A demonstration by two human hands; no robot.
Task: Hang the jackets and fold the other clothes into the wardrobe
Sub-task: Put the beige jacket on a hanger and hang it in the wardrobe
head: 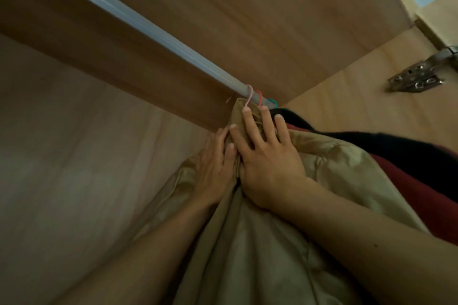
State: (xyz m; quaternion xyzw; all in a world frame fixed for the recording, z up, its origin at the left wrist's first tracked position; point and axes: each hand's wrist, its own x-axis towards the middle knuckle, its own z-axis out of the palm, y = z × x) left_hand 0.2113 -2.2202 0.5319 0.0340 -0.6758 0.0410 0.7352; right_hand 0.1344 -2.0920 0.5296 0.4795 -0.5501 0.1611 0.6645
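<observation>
Wood-grain wardrobe [74, 156]: left hand [210, 168], right hand [267, 163] press crinkled tan jacket [260, 255].

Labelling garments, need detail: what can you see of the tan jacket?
The tan jacket is smooth, slightly shiny, creased fabric. It apparently hangs from the pink hanger hook near the end of the metal rail. The right hand lies spread flat on its bunched collar; the left hand touches its left edge. A red garment lies against its right side.
</observation>
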